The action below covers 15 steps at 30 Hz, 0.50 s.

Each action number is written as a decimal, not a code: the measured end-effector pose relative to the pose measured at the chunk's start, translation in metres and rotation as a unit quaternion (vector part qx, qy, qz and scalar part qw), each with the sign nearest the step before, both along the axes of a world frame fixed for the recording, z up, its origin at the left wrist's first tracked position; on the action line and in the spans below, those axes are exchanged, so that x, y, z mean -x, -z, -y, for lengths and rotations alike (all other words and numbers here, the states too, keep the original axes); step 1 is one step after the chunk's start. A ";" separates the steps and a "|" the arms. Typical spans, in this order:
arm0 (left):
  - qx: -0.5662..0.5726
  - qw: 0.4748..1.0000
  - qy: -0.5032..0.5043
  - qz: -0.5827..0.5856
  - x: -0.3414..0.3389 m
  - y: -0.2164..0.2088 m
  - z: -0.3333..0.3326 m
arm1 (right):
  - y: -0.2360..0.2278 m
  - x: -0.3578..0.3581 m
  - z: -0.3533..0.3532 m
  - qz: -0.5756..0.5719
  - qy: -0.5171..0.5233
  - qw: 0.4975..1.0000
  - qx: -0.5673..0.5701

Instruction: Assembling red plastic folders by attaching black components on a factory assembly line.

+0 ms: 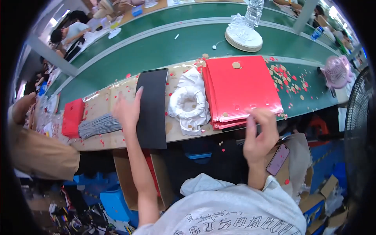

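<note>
Over the left part of the table, my left hand [127, 109] is open, its thumb apart from slightly blurred fingers. It hovers between a bundle of thin grey cords [100, 126] and a tall black card stack [152, 111], with no object visible in it. My right hand [261, 135] is at the near edge of a stack of red sheets [243, 86], fingers curled and thumb apart. Its fingertips overlap the sheets' edge, and I see nothing held. Between the black stack and the red sheets lies a ring wrapped in white cloth [188, 102].
Small red and tan discs [288, 78] are scattered about. A smaller red stack [73, 117] is beyond the cords. At the back are a round white-topped stand [243, 38] and a clear bottle [254, 13]. A pink fan [338, 72] stands right; a phone [278, 159] lies below the table.
</note>
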<state>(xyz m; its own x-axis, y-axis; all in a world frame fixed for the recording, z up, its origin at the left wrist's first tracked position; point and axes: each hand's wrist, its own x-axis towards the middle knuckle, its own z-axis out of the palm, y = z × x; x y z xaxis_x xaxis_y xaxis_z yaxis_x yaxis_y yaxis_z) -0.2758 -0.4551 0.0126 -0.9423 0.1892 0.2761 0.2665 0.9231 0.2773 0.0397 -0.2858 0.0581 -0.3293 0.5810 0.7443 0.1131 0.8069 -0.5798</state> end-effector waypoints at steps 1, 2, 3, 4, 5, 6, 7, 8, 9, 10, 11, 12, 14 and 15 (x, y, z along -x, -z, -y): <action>-0.004 0.999 0.005 0.036 0.024 0.005 -0.014 | 0.003 0.003 0.004 -0.013 -0.026 1.000 0.012; -0.009 0.998 0.008 0.068 0.051 0.014 -0.011 | 0.003 0.010 0.011 -0.031 -0.059 0.997 0.039; -0.006 0.998 0.000 0.059 0.067 0.019 -0.010 | 0.005 0.015 0.016 -0.030 -0.084 0.994 0.060; -0.160 0.969 0.041 0.184 0.078 0.024 -0.004 | 0.005 0.020 0.022 -0.032 -0.125 0.988 0.080; -0.310 0.898 0.086 0.299 0.085 0.020 0.004 | 0.005 0.026 0.026 -0.026 -0.164 0.983 0.078; -0.376 0.846 0.180 0.331 0.083 0.015 0.011 | 0.008 0.032 0.028 -0.024 -0.193 0.976 0.101; -0.384 0.834 0.201 0.342 0.072 0.006 0.008 | 0.015 0.039 0.026 -0.033 -0.212 0.968 0.133; -0.391 0.820 0.217 0.357 0.051 -0.011 0.012 | 0.025 0.044 0.021 -0.022 -0.217 0.966 0.137; -0.419 0.787 0.263 0.369 0.018 -0.035 0.010 | 0.025 0.050 0.017 -0.023 -0.218 0.967 0.132; -0.407 0.788 0.297 0.354 -0.010 -0.054 0.014 | 0.023 0.060 0.014 -0.027 -0.226 0.966 0.125; -0.395 0.789 0.328 0.338 -0.037 -0.073 0.023 | 0.018 0.068 0.014 -0.037 -0.241 0.962 0.125; -0.361 0.788 0.340 0.365 -0.057 -0.087 0.033 | 0.010 0.073 0.016 -0.037 -0.269 0.951 0.146; -0.374 0.799 0.315 0.352 -0.103 -0.101 0.034 | 0.003 0.078 0.018 -0.064 -0.330 0.925 0.174; -0.380 0.818 0.264 0.341 -0.116 -0.099 0.035 | 0.005 0.074 0.021 -0.048 -0.359 0.909 0.204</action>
<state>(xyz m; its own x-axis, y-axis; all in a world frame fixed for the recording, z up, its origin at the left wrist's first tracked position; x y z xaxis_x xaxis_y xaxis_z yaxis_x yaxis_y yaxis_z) -0.1600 -0.4902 0.1115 -0.7691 0.6369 -0.0530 0.1164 0.2212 0.9683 -0.0343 -0.3071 0.0529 -0.6786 0.4759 0.5595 -0.4244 0.3677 -0.8275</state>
